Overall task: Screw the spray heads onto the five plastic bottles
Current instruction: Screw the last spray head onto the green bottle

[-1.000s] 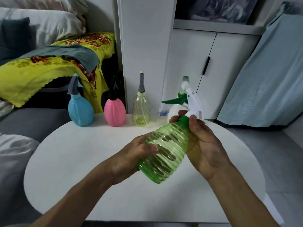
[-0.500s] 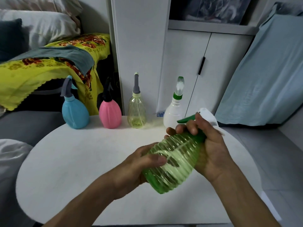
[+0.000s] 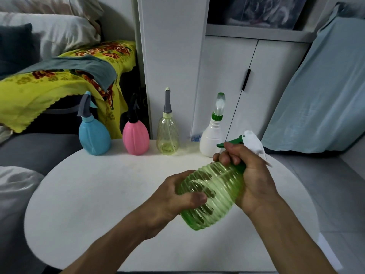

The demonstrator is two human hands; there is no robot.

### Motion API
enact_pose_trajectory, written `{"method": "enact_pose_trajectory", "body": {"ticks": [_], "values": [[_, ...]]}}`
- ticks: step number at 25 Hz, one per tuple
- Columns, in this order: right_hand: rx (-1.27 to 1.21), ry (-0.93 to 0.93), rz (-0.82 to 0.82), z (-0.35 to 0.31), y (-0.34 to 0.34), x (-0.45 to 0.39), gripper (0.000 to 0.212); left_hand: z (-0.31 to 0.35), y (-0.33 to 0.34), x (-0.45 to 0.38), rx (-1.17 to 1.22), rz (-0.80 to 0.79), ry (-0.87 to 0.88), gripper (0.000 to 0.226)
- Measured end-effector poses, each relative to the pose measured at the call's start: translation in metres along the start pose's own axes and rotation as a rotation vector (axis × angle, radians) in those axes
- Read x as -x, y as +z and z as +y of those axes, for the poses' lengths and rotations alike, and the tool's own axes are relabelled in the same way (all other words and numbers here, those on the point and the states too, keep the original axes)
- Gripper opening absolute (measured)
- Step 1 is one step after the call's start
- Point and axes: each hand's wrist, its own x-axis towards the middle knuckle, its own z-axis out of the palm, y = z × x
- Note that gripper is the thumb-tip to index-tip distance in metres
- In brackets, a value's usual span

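A ribbed green bottle (image 3: 212,196) is tilted above the round white table (image 3: 94,194), neck pointing up and right. My left hand (image 3: 177,196) grips its lower body. My right hand (image 3: 248,175) is wrapped around its neck and the green collar of its white spray head (image 3: 253,144). Along the table's far edge stand a blue bottle (image 3: 94,133), a pink bottle (image 3: 135,135), a clear yellow bottle (image 3: 167,135) and a white bottle (image 3: 212,137), each upright with a spray head on top.
A grey sofa (image 3: 29,149) with a yellow patterned cloth (image 3: 49,86) lies to the left. White cabinet doors (image 3: 237,86) stand behind the table. A light blue cloth (image 3: 320,95) leans at the right.
The green bottle has tipped further to the right. My right hand has turned around the neck, and the spray head has swung from upright to pointing right.
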Motion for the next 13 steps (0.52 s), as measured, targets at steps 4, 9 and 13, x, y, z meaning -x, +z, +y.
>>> {"method": "enact_pose_trajectory", "body": {"ticks": [4, 9, 13], "values": [[0.026, -0.028, 0.009, -0.002, -0.003, -0.001, 0.033, -0.003, 0.006, -0.002, -0.085, 0.042, 0.073, 0.053], [0.269, -0.187, -0.004, 0.0, -0.015, -0.004, 0.038, -0.007, 0.004, -0.007, -0.463, 0.086, 0.128, 0.076], [0.498, -0.317, -0.098, 0.009, -0.014, -0.003, 0.035, -0.014, 0.013, -0.007, -0.688, 0.144, 0.162, 0.086]]}}
